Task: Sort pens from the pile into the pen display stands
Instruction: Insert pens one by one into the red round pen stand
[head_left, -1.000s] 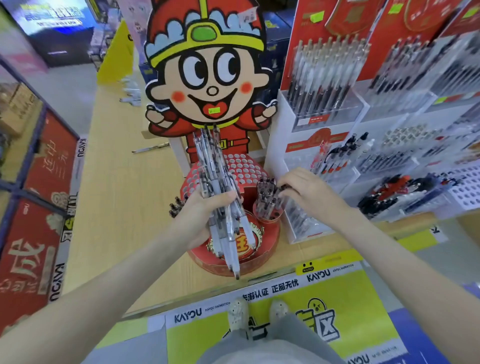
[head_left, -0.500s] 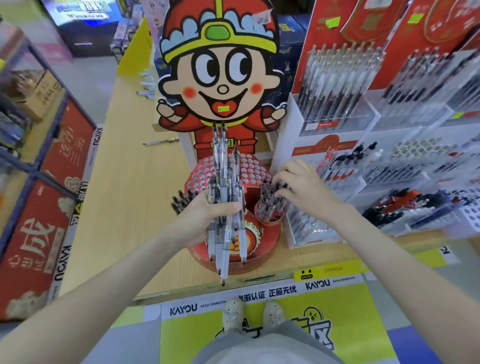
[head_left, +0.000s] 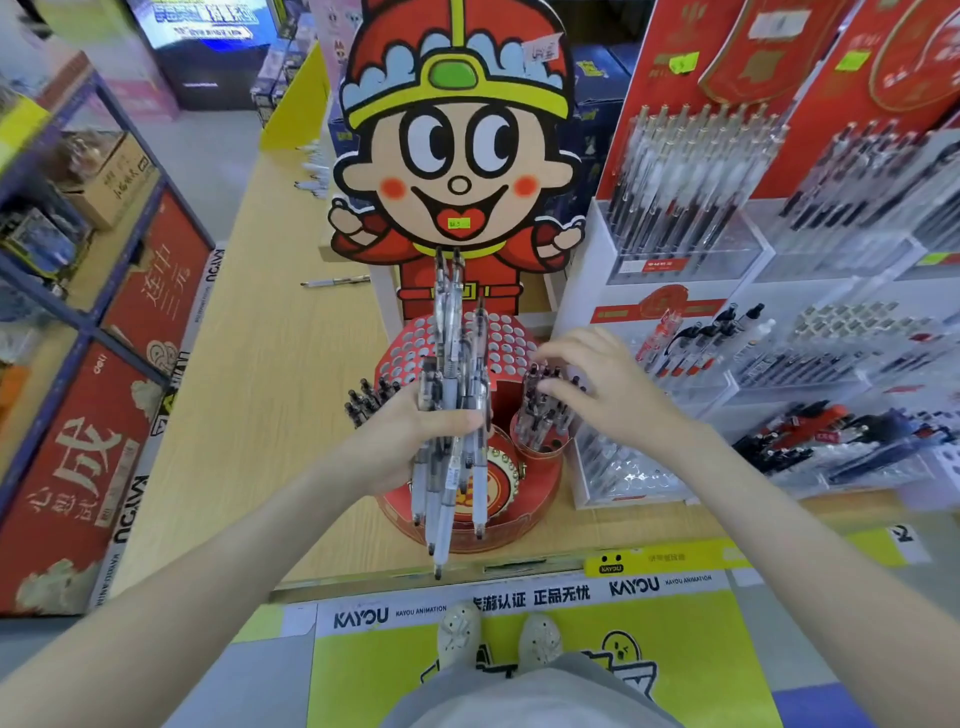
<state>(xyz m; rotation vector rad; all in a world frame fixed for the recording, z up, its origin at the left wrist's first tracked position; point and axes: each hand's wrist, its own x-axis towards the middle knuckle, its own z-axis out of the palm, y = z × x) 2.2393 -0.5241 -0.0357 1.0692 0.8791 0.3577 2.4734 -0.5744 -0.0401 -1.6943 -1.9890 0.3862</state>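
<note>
My left hand (head_left: 410, 441) grips a bundle of several clear gel pens (head_left: 454, 415), held upright over the red round pen display stand (head_left: 498, 519). Their tips point down towards me and their caps reach up in front of the cartoon figure board (head_left: 457, 156). My right hand (head_left: 608, 389) hovers with spread fingers over the small red cup (head_left: 540, 447) on the stand's right side, fingertips touching the tops of the pens standing in it. It holds nothing that I can see. The stand's perforated red top (head_left: 511, 338) has many empty holes. A few dark pens (head_left: 366, 400) stick out at its left.
White tiered racks (head_left: 779, 364) full of pens fill the right side of the wooden counter (head_left: 260, 389). One loose pen (head_left: 335, 282) lies on the counter behind the stand. Red boxes and blue shelving (head_left: 78, 364) stand at the left. My feet are below the counter edge.
The bundle in my left hand has swung from tilted to upright. My right hand has opened and its fingers spread over the cup's pens. The camera view shifted slightly.
</note>
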